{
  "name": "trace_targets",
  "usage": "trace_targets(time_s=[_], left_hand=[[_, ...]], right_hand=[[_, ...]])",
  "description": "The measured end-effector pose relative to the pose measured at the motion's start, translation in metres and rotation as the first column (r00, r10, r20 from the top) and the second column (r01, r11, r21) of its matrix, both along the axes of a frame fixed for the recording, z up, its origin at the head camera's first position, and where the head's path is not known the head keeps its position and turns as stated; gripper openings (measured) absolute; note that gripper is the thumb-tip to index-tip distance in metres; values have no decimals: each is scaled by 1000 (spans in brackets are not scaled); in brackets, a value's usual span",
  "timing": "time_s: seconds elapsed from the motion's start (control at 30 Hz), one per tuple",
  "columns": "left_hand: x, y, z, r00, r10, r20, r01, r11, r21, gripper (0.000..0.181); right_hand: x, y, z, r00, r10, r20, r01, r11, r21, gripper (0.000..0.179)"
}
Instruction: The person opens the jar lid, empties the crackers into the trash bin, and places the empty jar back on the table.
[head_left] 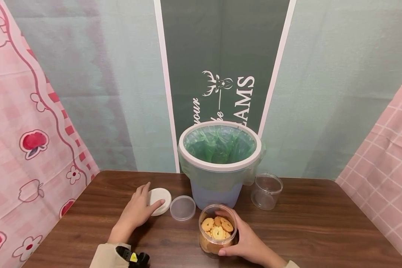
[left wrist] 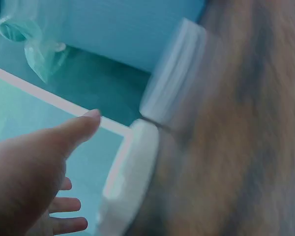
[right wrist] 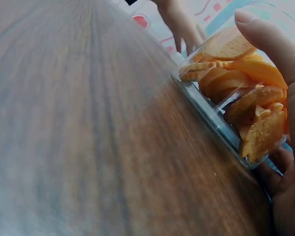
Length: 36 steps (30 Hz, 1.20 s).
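Observation:
My right hand (head_left: 242,238) grips a clear plastic jar (right wrist: 206,105) from its right side, thumb on the near wall and fingers round the far side. Ring-shaped golden cookies (head_left: 217,229) partly fill the jar, whose top has no lid on it. Over at the left, my left hand (head_left: 139,208) reaches around a thick round white disc (head_left: 160,201), fingers extended and thumb spread. The left wrist view has the thumb standing apart from the white disc (left wrist: 132,172). Right beside that disc lies a translucent round lid (head_left: 182,208), its ridged edge blurred in the left wrist view.
Behind the jar stands a bin (head_left: 216,191) with a white rim and a green bag liner. An uncovered clear jar (head_left: 266,191) sits to its right. The brown wooden table (head_left: 315,223) meets hanging printed cloths at the back and sides.

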<state>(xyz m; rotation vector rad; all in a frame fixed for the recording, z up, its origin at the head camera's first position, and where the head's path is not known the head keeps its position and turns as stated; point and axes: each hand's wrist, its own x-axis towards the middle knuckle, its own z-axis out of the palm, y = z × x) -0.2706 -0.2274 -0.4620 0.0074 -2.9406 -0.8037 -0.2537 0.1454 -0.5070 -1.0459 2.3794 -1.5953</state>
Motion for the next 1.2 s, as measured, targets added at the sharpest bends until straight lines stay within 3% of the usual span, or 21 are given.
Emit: trace_targets(time_s=[0.4, 0.53, 0.7, 0.77, 0.87, 1.07, 1.13, 1.2], left_hand=[[9, 26, 46, 993, 46, -109, -28, 987, 157, 85], [8, 39, 64, 986, 61, -156, -21, 970, 242, 81], [5, 56, 94, 966, 70, -249, 21, 938, 346, 70], [2, 64, 106, 959, 66, -275, 49, 919, 390, 67], [1, 76, 119, 952, 69, -297, 87, 873, 480, 64], [-7, 102, 121, 934, 128, -335, 144, 722, 677, 65], [-12, 110, 118, 934, 142, -326, 138, 701, 700, 69], [-17, 116, 115, 940, 132, -314, 132, 708, 694, 74]], right_hand=[[-2, -1, 1, 1000, 8, -10, -8, 1000, -11, 103], [0, 1, -2, 1000, -3, -1, 3, 1000, -7, 104], [-2, 1, -3, 1000, 1, -16, -1, 1000, -2, 104], [-3, 1, -3, 1000, 2, -1, -2, 1000, -19, 103], [-4, 0, -4, 1000, 20, -4, -20, 999, -46, 103], [-2, 0, -7, 997, 73, -32, -75, 994, -78, 104], [-2, 1, -7, 995, 83, -47, -86, 993, -82, 104], [-3, 1, -6, 995, 79, -60, -84, 993, -86, 104]])
